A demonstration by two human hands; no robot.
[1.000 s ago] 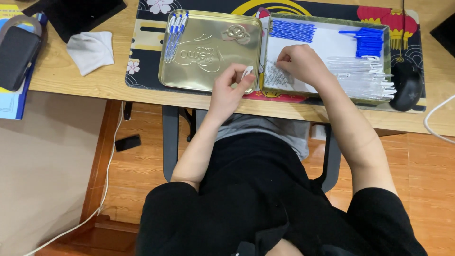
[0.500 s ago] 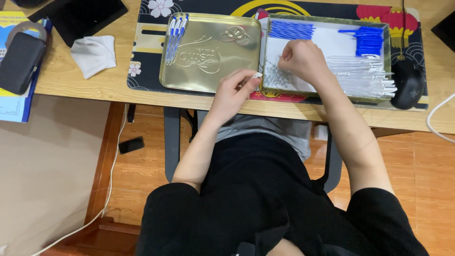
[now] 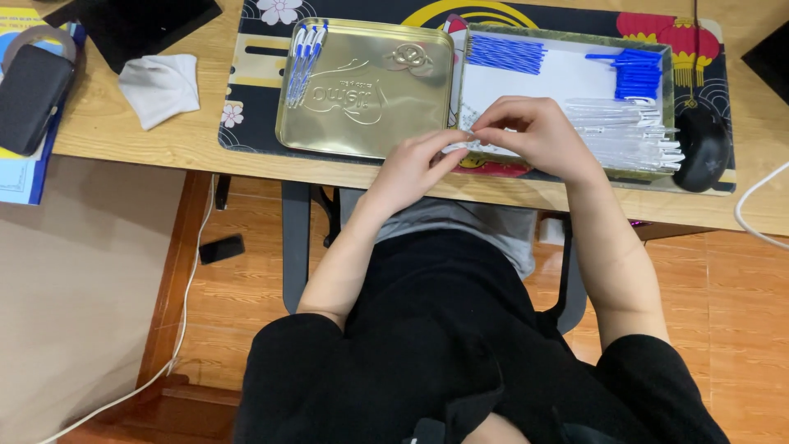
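Note:
My left hand and my right hand meet at the front edge of an open tin box. Their fingertips pinch a small clear pen part between them; I cannot make out its exact shape. The box holds blue refills at its back left, blue caps at its back right and several clear barrels along its right side. To the left lies the gold lid, with a few assembled blue pens at its far left.
Both tins rest on a patterned desk mat on a wooden desk. A black mouse sits right of the box, next to a white cable. A white cloth, a black pouch and a dark tablet lie at the left.
My left hand has moved right from the lid's front edge to meet my right hand. The right hand has drawn back from inside the box to its front edge.

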